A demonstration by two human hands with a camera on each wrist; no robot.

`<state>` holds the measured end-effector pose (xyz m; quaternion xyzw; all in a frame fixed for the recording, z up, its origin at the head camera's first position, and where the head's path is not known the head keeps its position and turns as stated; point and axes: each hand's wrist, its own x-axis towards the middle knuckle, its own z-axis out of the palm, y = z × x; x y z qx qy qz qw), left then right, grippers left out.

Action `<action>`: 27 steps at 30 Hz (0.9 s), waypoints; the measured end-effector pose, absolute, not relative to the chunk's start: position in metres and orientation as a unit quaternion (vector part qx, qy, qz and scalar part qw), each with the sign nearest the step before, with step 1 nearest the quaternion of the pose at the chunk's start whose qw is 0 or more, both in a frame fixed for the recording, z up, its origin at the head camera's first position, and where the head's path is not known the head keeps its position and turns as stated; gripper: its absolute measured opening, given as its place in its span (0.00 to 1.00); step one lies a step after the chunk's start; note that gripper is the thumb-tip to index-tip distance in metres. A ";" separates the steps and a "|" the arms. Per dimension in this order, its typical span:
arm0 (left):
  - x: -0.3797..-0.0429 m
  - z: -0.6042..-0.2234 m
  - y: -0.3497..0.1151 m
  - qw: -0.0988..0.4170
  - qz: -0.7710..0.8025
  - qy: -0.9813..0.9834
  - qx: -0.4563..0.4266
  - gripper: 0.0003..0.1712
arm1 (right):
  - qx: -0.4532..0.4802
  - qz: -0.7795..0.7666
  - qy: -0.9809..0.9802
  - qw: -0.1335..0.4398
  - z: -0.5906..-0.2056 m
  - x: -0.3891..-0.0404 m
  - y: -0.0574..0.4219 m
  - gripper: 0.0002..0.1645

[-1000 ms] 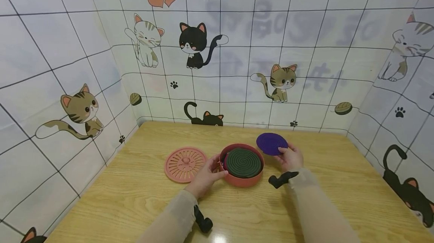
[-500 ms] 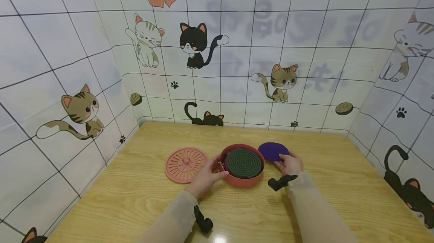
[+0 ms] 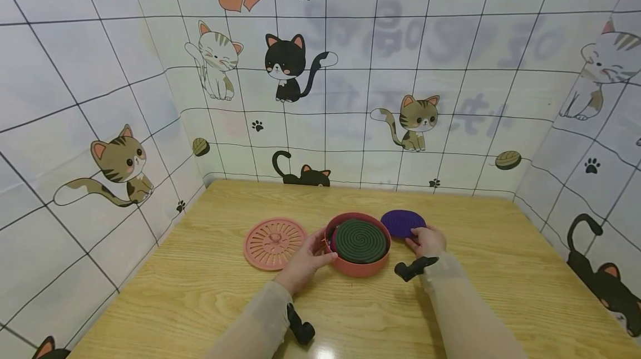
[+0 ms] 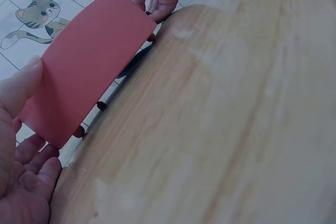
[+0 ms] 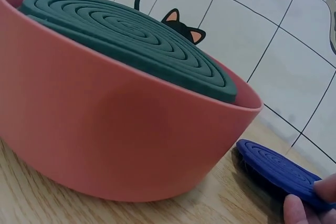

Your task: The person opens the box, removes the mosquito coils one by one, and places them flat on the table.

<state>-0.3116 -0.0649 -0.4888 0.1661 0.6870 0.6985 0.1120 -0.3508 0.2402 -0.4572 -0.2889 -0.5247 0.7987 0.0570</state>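
A round pink container (image 3: pixel 359 270) stands on the table, and a dark green round coaster (image 3: pixel 360 241) with spiral grooves lies in it, tilted. Something magenta peeks out at its left side. My left hand (image 3: pixel 304 263) grips the container's left side, thumb in front and fingers behind; its thumb (image 4: pixel 30 77) shows against the pink wall in the left wrist view. To the right of the container, my right hand (image 3: pixel 428 241) pinches the near right edge of a purple spiral coaster (image 3: pixel 400 223). In the right wrist view this coaster (image 5: pixel 275 169) lies low, close over the wood.
A pink slotted lid (image 3: pixel 267 253) with a small knob lies flat to the left of the container, beside my left hand. The wooden table (image 3: pixel 360 320) ends at a wall sheet (image 3: pixel 350 86) printed with cats and grid lines at the back and sides.
My right hand has lowered the purple coaster toward the table; it was raised and tilted a second ago and is now flatter. My left hand and the container stay in place.
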 end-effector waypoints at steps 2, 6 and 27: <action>-0.311 -0.489 -0.065 0.114 0.702 0.683 0.167 0.44 | -0.294 0.796 -0.526 0.057 -0.457 -0.351 0.239 0.42; -0.311 -0.488 -0.065 0.114 0.702 0.683 0.166 0.44 | -0.309 0.797 -0.515 0.060 -0.455 -0.351 0.238 0.38; -0.311 -0.488 -0.066 0.114 0.705 0.680 0.167 0.45 | -0.356 0.760 -0.542 0.056 -0.445 -0.344 0.238 0.29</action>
